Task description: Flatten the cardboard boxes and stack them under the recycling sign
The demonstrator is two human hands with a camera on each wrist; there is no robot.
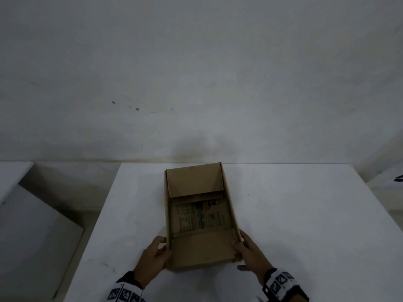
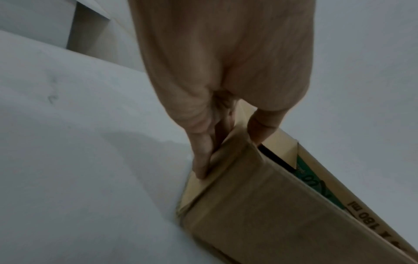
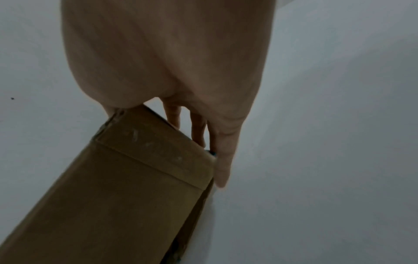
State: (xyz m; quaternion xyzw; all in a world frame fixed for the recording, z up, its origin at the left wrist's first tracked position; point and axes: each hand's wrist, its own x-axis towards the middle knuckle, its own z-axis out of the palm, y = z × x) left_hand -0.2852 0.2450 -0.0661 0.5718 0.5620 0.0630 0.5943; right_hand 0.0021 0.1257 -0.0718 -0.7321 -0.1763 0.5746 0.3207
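Cardboard box (image 1: 197, 216) on white table (image 1: 305, 225), gripped by left hand (image 1: 153, 256) and right hand (image 1: 250, 251); wall (image 1: 196, 73) behind.

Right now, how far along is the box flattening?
Barely started. One box stands open on the table, walls up, not flattened. In hand: the left hand and right hand pinch its near corners, thumbs inside. Left: collapse it and stack it; no recycling sign or stack is in view.

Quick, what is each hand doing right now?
Left hand: pinches the cardboard box's near left corner.
Right hand: grips its near right corner.
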